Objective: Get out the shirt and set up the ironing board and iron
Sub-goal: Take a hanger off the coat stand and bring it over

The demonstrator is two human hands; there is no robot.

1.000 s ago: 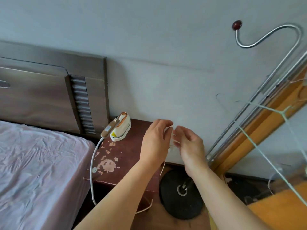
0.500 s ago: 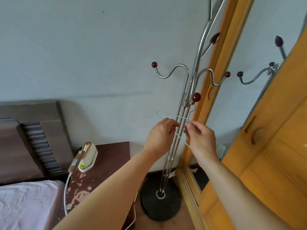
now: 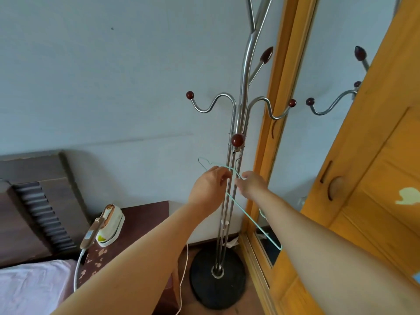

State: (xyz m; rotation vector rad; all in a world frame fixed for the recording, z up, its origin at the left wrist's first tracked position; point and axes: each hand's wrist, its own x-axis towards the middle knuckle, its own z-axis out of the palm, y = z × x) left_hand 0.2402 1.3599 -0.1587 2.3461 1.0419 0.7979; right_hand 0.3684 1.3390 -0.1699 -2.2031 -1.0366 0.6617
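Note:
A thin pale-green wire hanger (image 3: 248,215) is held in front of the metal coat stand (image 3: 239,123). My left hand (image 3: 210,189) pinches the hanger near its hook. My right hand (image 3: 252,183) pinches the wire just right of the stand's pole. The hanger's lower edge runs down to the right, past my right forearm. A small cream and brown iron (image 3: 106,226) stands upright on the dark red bedside table (image 3: 145,218), its white cord (image 3: 78,269) hanging off the table's left edge. No shirt or ironing board is in view.
The stand's black round base (image 3: 218,280) sits on the floor between the bedside table and an orange wooden wardrobe (image 3: 363,201) with a mirror. A bed with a pink sheet (image 3: 29,289) and a dark headboard (image 3: 34,208) lies at the lower left.
The view swung up and right from the bedside table to the coat stand. Both hands rose with the hanger and now hold it before the pole.

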